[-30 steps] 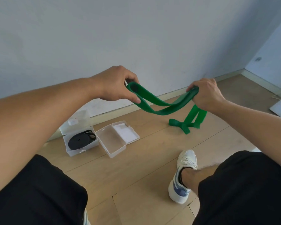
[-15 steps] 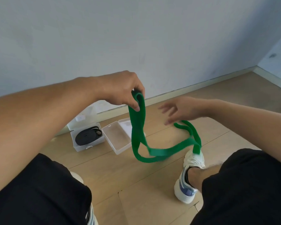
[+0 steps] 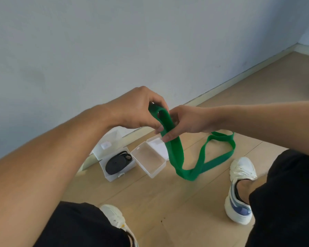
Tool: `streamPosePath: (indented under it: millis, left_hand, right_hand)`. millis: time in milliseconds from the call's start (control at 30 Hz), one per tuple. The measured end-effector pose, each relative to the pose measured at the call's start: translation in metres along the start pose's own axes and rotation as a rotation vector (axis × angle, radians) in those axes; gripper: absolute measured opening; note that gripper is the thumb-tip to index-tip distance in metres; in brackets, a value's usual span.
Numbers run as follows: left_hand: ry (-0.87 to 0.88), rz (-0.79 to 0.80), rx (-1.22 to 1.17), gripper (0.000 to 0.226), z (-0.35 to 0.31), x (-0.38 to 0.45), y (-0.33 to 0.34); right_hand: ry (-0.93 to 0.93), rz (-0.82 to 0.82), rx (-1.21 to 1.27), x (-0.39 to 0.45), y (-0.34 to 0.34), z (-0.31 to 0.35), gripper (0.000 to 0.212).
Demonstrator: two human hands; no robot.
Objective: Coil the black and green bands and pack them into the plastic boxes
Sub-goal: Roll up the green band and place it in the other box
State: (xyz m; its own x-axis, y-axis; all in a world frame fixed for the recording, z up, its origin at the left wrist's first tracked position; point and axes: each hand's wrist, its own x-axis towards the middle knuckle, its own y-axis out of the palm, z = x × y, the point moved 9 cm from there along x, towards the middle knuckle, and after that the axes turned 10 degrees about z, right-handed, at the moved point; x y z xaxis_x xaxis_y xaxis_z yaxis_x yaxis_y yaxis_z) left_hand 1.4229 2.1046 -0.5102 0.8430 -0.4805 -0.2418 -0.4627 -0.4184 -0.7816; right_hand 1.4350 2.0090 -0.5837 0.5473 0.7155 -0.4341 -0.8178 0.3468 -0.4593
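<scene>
Nearest the camera, black shorts (image 3: 285, 202) cover both thighs, and two white sneakers rest on the wooden floor (image 3: 168, 202): the left sneaker (image 3: 114, 218) peeks out beside the left knee, and the right sneaker (image 3: 239, 189), with blue side panels, lies flat further right.

Above the floor, both hands meet at the top of the green band (image 3: 175, 154). The left hand (image 3: 137, 111) curls its fingers over the band's upper fold and pinches it with the thumb. The right hand (image 3: 184, 122) grips the same doubled strip just below, its thumb pressed against the band's front face and its fingers wrapped behind. From the hands the band hangs down, bends near the floor, and its far loop trails off to the right, under the right forearm.

Beyond the hands, two clear plastic boxes sit side by side on the floor near the skirting board (image 3: 221, 88). The left box (image 3: 112, 175) holds the coiled black band (image 3: 116, 163), and its lid stands open against the wall. The right box (image 3: 150, 163) is open too, with nothing visible inside, and its lid lies flat behind it, partly hidden by the green band. A pale wall (image 3: 114, 41) closes the scene.
</scene>
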Motion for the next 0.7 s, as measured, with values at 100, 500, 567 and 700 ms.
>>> streamPosePath:
  millis: [100, 500, 567, 700]
  left_hand:
    - [-0.004, -0.03, -0.053, 0.035, 0.004, -0.007, -0.005]
    - [-0.062, -0.157, -0.325, 0.034, 0.025, -0.027, -0.018]
    - [-0.095, -0.195, -0.451, 0.029, 0.031, -0.027, -0.016]
    - [-0.211, -0.241, -0.683, 0.03, 0.043, -0.025, -0.008]
  right_hand:
    - [-0.015, 0.061, 0.081, 0.0, 0.003, 0.004, 0.028]
    - [-0.127, -0.186, 0.12, -0.003, -0.021, 0.016, 0.03]
    - [-0.156, -0.207, 0.178, -0.004, -0.024, 0.017, 0.035]
    - [-0.198, -0.295, 0.169, -0.01, -0.032, 0.019, 0.041]
